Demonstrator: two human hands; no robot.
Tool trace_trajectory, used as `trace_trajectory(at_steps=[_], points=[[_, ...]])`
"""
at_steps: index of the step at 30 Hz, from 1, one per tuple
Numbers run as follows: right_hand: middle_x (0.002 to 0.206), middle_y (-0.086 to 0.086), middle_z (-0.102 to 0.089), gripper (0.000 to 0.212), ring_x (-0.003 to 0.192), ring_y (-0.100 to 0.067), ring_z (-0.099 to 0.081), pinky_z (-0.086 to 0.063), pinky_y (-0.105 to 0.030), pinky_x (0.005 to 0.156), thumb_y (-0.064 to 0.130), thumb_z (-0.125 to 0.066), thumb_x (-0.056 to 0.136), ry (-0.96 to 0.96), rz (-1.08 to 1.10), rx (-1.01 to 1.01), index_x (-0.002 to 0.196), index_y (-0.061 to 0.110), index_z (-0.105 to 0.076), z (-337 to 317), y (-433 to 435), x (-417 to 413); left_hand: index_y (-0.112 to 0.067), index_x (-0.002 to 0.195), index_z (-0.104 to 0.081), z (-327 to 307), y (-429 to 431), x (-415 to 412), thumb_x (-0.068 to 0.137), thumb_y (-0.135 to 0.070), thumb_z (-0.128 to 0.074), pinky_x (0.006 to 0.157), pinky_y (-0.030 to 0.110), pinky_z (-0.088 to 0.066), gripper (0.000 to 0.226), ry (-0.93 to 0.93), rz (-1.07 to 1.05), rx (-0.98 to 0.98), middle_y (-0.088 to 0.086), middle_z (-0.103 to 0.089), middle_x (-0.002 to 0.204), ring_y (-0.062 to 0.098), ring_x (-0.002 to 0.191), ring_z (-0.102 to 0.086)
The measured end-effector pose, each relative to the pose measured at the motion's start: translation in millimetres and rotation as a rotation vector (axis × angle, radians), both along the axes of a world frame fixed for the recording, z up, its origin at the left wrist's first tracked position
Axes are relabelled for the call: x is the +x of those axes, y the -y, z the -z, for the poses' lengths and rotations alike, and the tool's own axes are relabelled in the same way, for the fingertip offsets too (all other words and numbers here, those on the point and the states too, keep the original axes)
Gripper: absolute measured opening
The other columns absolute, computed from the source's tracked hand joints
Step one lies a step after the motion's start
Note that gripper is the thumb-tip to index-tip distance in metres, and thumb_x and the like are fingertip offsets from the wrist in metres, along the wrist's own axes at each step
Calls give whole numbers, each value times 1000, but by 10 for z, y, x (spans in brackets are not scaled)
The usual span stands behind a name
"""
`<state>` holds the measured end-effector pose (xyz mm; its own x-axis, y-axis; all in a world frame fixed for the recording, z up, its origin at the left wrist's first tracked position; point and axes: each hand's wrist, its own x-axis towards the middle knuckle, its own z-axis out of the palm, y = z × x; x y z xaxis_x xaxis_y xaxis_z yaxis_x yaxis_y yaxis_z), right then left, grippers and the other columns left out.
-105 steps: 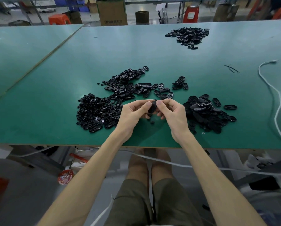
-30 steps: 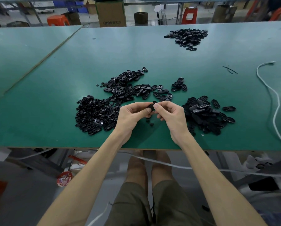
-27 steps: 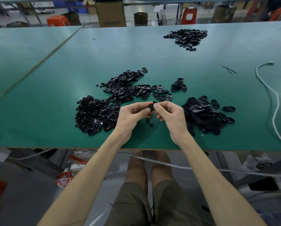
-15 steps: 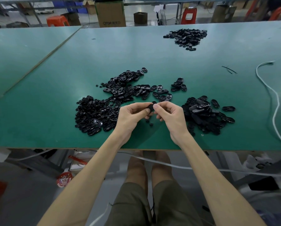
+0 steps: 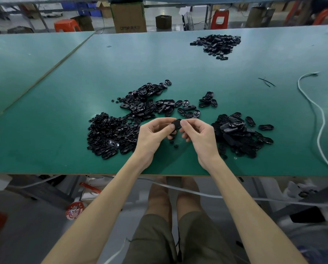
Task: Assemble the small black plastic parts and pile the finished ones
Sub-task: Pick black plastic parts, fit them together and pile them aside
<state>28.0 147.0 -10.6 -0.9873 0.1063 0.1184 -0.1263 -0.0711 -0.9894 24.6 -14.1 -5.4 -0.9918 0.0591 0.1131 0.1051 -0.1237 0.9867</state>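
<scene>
A person's left hand (image 5: 151, 138) and right hand (image 5: 199, 136) meet just above the near edge of a green table (image 5: 64, 96). The fingers and thumbs of both hands curl in to pinch one small black part (image 5: 176, 125) between them. A heap of small pieces (image 5: 109, 134) lies just left of the hands and a heap of oval shells (image 5: 237, 136) just right. A loose scatter (image 5: 151, 103) spreads beyond them. A far heap (image 5: 216, 43) sits far right, and a white cable (image 5: 320, 119) trails down the right side.
</scene>
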Motion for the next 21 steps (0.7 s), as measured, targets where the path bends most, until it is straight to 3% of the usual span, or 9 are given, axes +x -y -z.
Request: trace_trajectory(at_steps=[5,8,10,14,17,19,21], points=[[71,7,-72,11,63,-6,-60,-48,-20,59,21,-69,100,3,0,17,96,12,-75,0,8,-3,-12,106,-77,-52,-14,9,92,-9,-74,75,32,-58,14,7,-30,-46,11,-78,95,19,80,-70],[74,6,-72,27,65,-7,-60,-47,-21,60,32,-62,104,8,18,3,94,10,-75,-5,15,-1,-15,100,-78,-185,-73,-26,91,-7,-75,72,26,-57,12,-69,-62,-153,6,-79,92,14,74,-69],[76,4,-72,37,66,-9,-60,-47,-20,60,37,-54,107,16,45,-24,94,11,-76,-8,18,-9,-19,95,-77,-332,-161,-87,90,-5,-75,76,29,-58,16,-148,-103,-236,2,-78,90,14,75,-69],[68,6,-66,34,62,-10,-55,-43,-22,58,27,-53,109,16,44,1,83,12,-69,-35,22,-3,-23,94,-78,-666,-466,-181,89,-9,-74,63,29,-58,16,-234,-28,-412,-7,-77,84,13,69,-71],[57,7,-56,36,56,-8,-46,-36,-27,60,8,-51,103,66,50,65,68,12,-55,-69,12,16,-19,96,-79,-794,-790,-213,87,-13,-79,66,13,-52,10,-263,93,-542,-12,-72,73,4,68,-69],[72,-1,-56,22,69,-15,-50,-39,-36,70,5,-48,100,87,35,9,80,12,-56,-89,8,36,-14,98,-78,-816,-985,-231,86,-15,-81,68,7,-49,13,-255,142,-578,-10,-72,74,1,67,-68],[106,-10,-58,24,99,-22,-56,-47,-38,87,8,-35,110,83,-57,-180,120,2,-56,-142,-4,85,-12,105,-76,-804,-1117,-242,88,-17,-80,70,7,-48,18,-246,182,-642,-5,-75,85,-2,69,-67]])
